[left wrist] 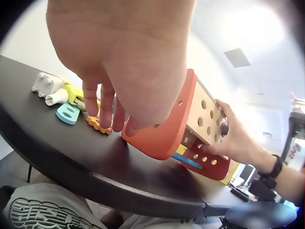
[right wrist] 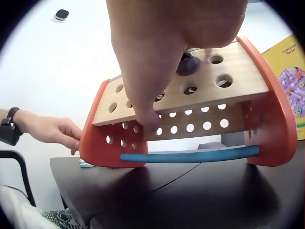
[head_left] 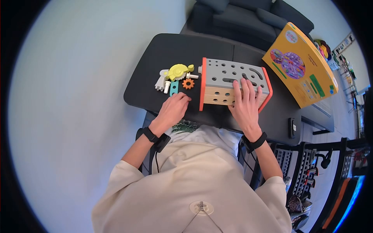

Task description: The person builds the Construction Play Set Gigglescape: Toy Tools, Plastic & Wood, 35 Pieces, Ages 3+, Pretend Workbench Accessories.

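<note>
A toy workbench (head_left: 223, 70) with a grey holed top, wooden side panels and red ends stands on the table. My right hand (head_left: 247, 106) grips it, fingers lying over the top and thumb (right wrist: 150, 114) against the front panel. A dark knob-like piece (right wrist: 189, 65) sits at that panel beside the thumb. My left hand (head_left: 171, 110) is loose near the table's front edge, with nothing held. Just beyond its fingers are a teal holed strip (head_left: 174, 87) and an orange gear (head_left: 188, 84). Behind these lie yellow (head_left: 178, 72) and white toy parts (head_left: 160, 80).
A large yellow box (head_left: 301, 64) stands at the table's right side. A small black device (head_left: 291, 128) lies near the right front corner. The dark table (head_left: 143, 81) has a rounded edge by my lap. Beyond it is a grey sofa (head_left: 241, 21); racks stand at the lower right.
</note>
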The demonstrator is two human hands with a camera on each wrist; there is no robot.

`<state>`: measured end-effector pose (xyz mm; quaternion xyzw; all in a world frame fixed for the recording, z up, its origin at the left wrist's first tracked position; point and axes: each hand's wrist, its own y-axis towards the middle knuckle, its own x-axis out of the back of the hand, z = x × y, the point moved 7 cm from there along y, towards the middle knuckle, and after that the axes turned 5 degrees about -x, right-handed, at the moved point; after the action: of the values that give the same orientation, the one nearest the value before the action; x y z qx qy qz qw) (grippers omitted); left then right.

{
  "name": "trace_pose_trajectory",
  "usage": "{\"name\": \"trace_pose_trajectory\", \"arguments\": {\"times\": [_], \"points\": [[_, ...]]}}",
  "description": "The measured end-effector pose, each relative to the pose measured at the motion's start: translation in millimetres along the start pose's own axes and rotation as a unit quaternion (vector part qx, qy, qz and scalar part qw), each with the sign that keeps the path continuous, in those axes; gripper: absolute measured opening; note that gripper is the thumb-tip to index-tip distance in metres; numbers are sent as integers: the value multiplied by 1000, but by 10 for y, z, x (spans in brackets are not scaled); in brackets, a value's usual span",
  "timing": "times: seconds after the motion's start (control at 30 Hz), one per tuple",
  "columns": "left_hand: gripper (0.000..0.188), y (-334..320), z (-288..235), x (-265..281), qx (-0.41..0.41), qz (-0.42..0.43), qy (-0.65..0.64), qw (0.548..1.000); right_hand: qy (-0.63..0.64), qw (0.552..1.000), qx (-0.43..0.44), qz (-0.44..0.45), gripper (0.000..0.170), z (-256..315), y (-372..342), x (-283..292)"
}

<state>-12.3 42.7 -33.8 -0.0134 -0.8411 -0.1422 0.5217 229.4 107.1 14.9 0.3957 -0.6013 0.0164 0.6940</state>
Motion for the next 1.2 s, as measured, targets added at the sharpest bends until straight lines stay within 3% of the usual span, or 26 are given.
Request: {"name": "trace_pose_trajectory", "arguments": {"times": [0.07,0.23,0.6,0.9,1.0,1.2], "points": [[21,-40,79,56,24,-22,11,999,-21,1000,-5,-23,105,35,-29,-14],[18,-77,301,108,67,-86,49,993,-19,999,-7,-50,76,106,-199,-167],[25,-95,413,11,106,-73,41,991,-61,997,-30,-28,73,275,-108,-153],[32,37,575,197,141,-141,113,973,-31,998,-45,-9,79,335,-62,-87],[36,11,748,147,187,-94,155,965,-25,998,-49,-8,83,332,-69,-96],[33,28,853,46,200,-74,186,959,21,998,-66,-11,84,309,-71,-81]]}}
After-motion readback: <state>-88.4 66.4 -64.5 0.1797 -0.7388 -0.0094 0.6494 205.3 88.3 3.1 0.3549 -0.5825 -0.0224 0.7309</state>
